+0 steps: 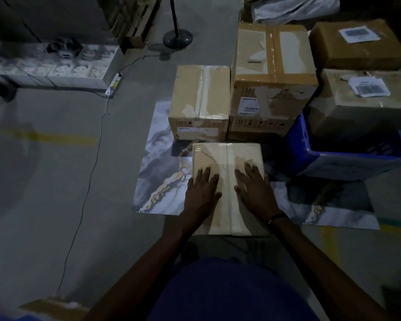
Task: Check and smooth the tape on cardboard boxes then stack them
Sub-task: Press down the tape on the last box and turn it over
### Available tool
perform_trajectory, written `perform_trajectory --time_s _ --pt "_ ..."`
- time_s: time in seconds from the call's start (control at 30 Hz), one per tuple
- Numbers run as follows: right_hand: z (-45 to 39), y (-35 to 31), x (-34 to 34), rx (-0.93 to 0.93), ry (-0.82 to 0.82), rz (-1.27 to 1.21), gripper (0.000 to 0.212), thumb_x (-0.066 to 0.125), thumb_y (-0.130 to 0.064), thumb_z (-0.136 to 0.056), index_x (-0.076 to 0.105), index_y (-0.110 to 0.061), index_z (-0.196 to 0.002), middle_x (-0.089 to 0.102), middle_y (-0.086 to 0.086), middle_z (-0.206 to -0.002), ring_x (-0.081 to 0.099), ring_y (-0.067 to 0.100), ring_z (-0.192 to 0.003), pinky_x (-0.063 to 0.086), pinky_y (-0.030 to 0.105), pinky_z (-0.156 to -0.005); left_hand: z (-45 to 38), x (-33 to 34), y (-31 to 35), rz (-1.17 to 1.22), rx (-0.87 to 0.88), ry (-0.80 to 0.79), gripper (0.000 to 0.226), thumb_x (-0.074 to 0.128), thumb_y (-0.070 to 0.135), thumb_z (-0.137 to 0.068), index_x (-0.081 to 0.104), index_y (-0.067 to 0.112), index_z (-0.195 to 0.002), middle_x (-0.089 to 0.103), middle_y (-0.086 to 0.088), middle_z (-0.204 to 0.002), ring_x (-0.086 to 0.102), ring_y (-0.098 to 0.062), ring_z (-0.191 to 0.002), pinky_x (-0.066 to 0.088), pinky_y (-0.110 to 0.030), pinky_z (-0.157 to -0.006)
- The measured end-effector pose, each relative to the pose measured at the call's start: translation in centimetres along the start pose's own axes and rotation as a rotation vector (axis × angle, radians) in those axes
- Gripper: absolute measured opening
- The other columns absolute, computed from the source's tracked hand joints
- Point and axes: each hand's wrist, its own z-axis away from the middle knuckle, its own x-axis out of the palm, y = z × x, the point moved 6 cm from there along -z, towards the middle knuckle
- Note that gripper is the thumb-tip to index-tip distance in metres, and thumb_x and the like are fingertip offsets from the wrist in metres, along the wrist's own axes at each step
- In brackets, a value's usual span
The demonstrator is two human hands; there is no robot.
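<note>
Inspection stands at the smoothing step on the near, pale brown cardboard box [227, 172], which I take as my landmark. It lies on a grey-and-gold marbled sheet [162, 177] on the floor, directly in front of me. My left hand [203, 188] and my right hand [255, 188] lie flat on its top face, fingers straight, one to each side of the clear tape strip [228, 163] that runs down the centre seam. Neither grip is closed on anything; both palms press the lid.

Torn paper patches show on the lid beside the tape at its far end. Whether the tape is fully seated there I cannot tell in this dim light.

Just beyond the landmark box sits a low tan taped box [200, 103]. To the right of that one, a taller taped box [273, 66] rests on another, so some stacking appears done. Further right of the landmark box stands a blue plastic crate [301, 144], with more labelled boxes above and behind it.

Judgement: this box is checked in part and not yet stacked. Lifting it onto the low tan box would seem the remaining step.
</note>
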Motion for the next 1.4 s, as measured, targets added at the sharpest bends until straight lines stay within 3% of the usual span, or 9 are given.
perform_trajectory --time_s 0.23,0.47,0.73,0.93,1.03,1.27,1.4 --pt "1.8 -0.5 1.3 0.004 -0.035 -0.056 0.059 0.045 -0.033 -0.107 0.023 -0.026 -0.161 0.005 0.007 -0.171 0.001 0.026 -0.158 0.013 0.051 -0.125 1.3 1.0 0.6 0.02 -0.028 -0.047 0.065 0.053 0.038 -0.103 0.026 0.022 -0.16 0.007 -0.01 -0.171 0.004 -0.031 -0.157 0.02 -0.051 -0.124" --pt "5.4 -1.1 0.9 -0.082 -0.054 -0.136 0.06 0.057 -0.023 -0.103 0.035 -0.014 -0.158 0.016 0.017 -0.168 0.014 0.035 -0.156 0.023 0.047 -0.125 4.7 1.9 2.1 0.123 -0.022 -0.056 0.064 0.06 0.03 -0.101 0.035 0.015 -0.157 0.013 -0.014 -0.169 0.011 -0.035 -0.156 0.026 -0.046 -0.121" --pt "7.0 -1.4 2.2 -0.076 -0.047 -0.111 0.059 0.054 -0.019 -0.104 0.033 -0.016 -0.159 0.015 0.014 -0.169 0.01 0.032 -0.157 0.026 0.048 -0.124 6.0 2.2 2.7 0.172 -0.042 -0.027 0.06 0.059 0.025 -0.102 0.036 0.013 -0.156 0.014 -0.014 -0.169 0.009 -0.035 -0.156 0.02 -0.046 -0.123" --pt "10.5 -1.3 3.1 -0.144 -0.023 -0.145 0.055 0.051 -0.021 -0.105 0.035 -0.014 -0.158 0.021 0.015 -0.167 0.016 0.035 -0.155 0.028 0.049 -0.123 9.3 3.0 3.2 0.176 0.011 0.017 0.051 0.061 0.025 -0.101 0.049 0.014 -0.149 0.028 -0.016 -0.164 0.021 -0.038 -0.153 0.032 -0.051 -0.117" --pt "11.1 -1.4 3.7 -0.134 -0.021 -0.112 0.054 0.042 -0.026 -0.107 0.032 -0.017 -0.159 0.019 0.013 -0.168 0.013 0.033 -0.156 0.03 0.048 -0.122 9.9 3.7 2.9 0.186 -0.005 0.022 0.051 0.058 0.027 -0.103 0.047 0.016 -0.151 0.026 -0.012 -0.166 0.017 -0.034 -0.155 0.031 -0.052 -0.119" --pt "7.6 -1.8 2.6 -0.094 -0.021 -0.077 0.055 0.035 -0.032 -0.109 0.024 -0.018 -0.161 0.012 0.01 -0.17 0.008 0.033 -0.157 0.022 0.053 -0.122 4.8 2.0 2.9 0.116 -0.054 -0.073 0.078 0.063 0.046 -0.097 0.025 0.019 -0.16 0.01 -0.009 -0.17 0.006 -0.031 -0.157 0.018 -0.056 -0.124" --pt "2.8 -1.6 1.6 -0.077 -0.055 -0.032 0.059 0.04 -0.029 -0.107 0.02 -0.019 -0.162 0.009 0.012 -0.17 0.006 0.035 -0.157 0.021 0.055 -0.123 0.7 0.3 1.6 0.046 -0.022 -0.19 0.123 0.078 0.065 -0.074 0.007 0.02 -0.164 -0.005 -0.011 -0.17 -0.006 -0.033 -0.156 0.005 -0.057 -0.124"
